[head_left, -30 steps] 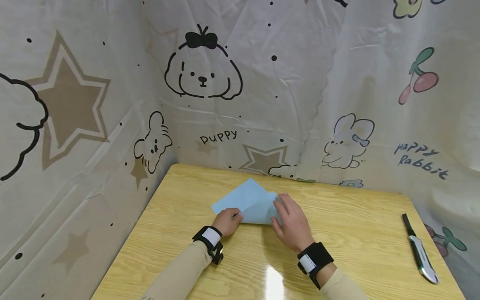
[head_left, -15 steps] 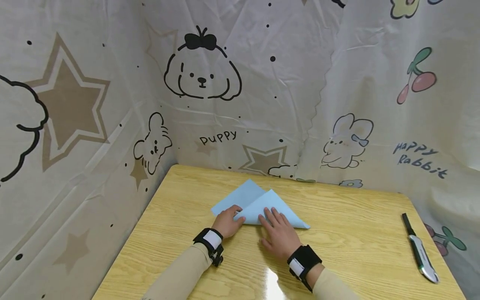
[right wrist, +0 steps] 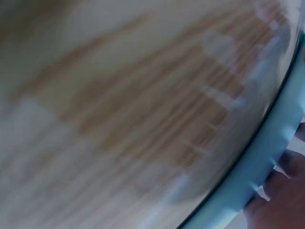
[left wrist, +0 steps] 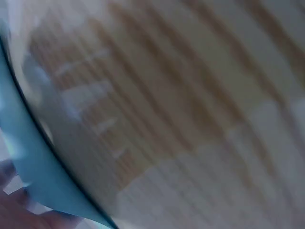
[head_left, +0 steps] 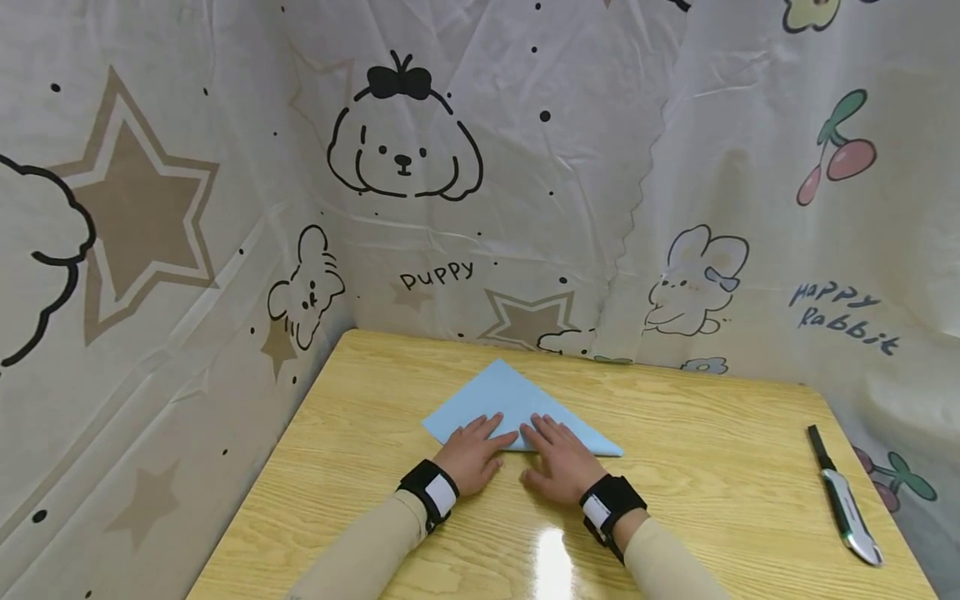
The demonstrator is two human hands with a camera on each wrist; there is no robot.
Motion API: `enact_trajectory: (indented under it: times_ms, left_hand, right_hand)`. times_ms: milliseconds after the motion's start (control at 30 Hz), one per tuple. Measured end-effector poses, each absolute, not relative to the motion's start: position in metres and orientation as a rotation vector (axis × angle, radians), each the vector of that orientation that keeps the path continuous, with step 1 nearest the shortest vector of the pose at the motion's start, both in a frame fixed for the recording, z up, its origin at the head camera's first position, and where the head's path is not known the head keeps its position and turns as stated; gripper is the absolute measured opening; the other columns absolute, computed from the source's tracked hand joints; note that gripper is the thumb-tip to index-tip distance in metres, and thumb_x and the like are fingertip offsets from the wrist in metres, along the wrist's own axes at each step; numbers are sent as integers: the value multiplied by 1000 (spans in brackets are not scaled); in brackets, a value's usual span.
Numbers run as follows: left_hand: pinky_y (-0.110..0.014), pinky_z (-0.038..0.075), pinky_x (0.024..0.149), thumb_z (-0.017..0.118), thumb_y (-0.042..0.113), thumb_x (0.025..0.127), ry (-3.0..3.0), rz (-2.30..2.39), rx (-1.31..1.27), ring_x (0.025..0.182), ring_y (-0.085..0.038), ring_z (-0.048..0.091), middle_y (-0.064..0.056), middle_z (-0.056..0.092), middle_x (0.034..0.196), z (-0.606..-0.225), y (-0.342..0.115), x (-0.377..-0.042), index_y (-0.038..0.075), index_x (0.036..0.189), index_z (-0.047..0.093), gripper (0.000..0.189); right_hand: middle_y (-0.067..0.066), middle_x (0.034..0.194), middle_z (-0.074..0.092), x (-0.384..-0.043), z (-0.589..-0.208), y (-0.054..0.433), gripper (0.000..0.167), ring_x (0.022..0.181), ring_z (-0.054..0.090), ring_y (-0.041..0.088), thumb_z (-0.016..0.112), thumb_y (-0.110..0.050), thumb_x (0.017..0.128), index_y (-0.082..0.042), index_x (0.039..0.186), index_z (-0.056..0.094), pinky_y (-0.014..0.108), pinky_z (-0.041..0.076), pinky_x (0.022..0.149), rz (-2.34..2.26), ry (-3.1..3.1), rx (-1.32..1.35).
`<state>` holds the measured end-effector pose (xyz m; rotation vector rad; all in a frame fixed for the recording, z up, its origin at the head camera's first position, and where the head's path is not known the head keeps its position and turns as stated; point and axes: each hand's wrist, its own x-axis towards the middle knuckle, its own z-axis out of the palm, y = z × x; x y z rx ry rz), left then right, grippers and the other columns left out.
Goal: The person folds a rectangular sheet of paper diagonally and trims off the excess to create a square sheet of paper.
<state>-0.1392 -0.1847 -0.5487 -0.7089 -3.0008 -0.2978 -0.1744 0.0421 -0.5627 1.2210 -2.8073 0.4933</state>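
Observation:
A light blue sheet of paper [head_left: 502, 396], folded over into a triangle, lies on the wooden table with its long folded edge toward me. My left hand [head_left: 471, 454] rests on the left half of that edge, fingers spread out straight. On the right half lies my right hand [head_left: 561, 458], its fingers also extended over the paper. The two hands are close together near the middle of the fold. In the left wrist view the paper [left wrist: 28, 162] shows along the left side, and in the right wrist view the paper [right wrist: 252, 167] runs along the right side with fingertips over it.
A utility knife [head_left: 846, 504] with a dark and silver handle lies at the table's right side. White printed cloth [head_left: 525, 167] hangs behind and to the left of the wooden table [head_left: 712, 483].
The paper's near flap has been brought up and laid over the far part, forming a triangle. My left hand has let go of the flap and moved right to lie flat beside my right hand.

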Motion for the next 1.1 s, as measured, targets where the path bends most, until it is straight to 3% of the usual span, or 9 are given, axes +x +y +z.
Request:
enact_trajectory:
  times_ms: [200, 333, 400, 467, 567, 767, 1100]
  left_hand:
    - [-56, 40, 98, 56, 23, 98, -3048, -158, -662, 133, -32, 40, -6, 44, 145, -546, -179, -136, 30, 142, 48, 45]
    - [-55, 40, 99, 57, 16, 97, -3062, -161, -643, 130, -33, 43, -9, 47, 143, -545, -177, -136, 27, 141, 49, 47]
    - [-55, 40, 99, 59, 12, 95, -3067, -181, -637, 129, -34, 43, -10, 47, 142, -544, -176, -137, 26, 142, 48, 50]
    - [-55, 40, 99, 60, 10, 94, -3069, -201, -629, 129, -35, 44, -12, 47, 142, -543, -176, -137, 25, 142, 48, 51]
    - [-54, 40, 99, 61, 13, 94, -3064, -241, -616, 128, -35, 45, -13, 47, 142, -543, -176, -137, 22, 142, 49, 50]
    - [-52, 42, 98, 60, 18, 95, -3036, -294, -624, 129, -35, 44, -14, 43, 145, -544, -178, -140, 18, 142, 48, 49]
    - [-58, 41, 96, 57, 23, 97, -3075, -161, -643, 133, -36, 39, -8, 39, 149, -542, -174, -141, 26, 144, 46, 48]
  right_hand:
    - [17, 145, 42, -170, -558, 45, 61, 135, 37, 33, 63, -39, 90, -8, 140, 49, 46, 31, 109, 448, -2687, 1190]
    - [11, 116, 61, -161, -551, 48, 33, 104, 58, 28, 68, -31, 87, -7, 111, 69, 41, 48, 87, 437, -2531, 1103]
    - [7, 101, 62, -157, -549, 51, 21, 88, 59, 25, 70, -26, 85, -9, 97, 71, 38, 50, 74, 428, -2476, 1060]
    - [6, 97, 62, -153, -549, 53, 17, 85, 58, 24, 71, -25, 84, -10, 93, 71, 38, 50, 71, 412, -2464, 1033]
    - [11, 107, 63, -151, -551, 56, 26, 96, 60, 28, 71, -26, 84, -8, 102, 70, 40, 51, 81, 367, -2510, 1035]
    - [17, 129, 56, -150, -557, 58, 50, 120, 51, 34, 69, -34, 86, -6, 127, 60, 45, 41, 100, 269, -2606, 1082]
    - [15, 132, 53, -150, -559, 53, 54, 123, 48, 34, 67, -38, 88, -12, 133, 55, 60, 39, 96, 223, -2721, 1038]
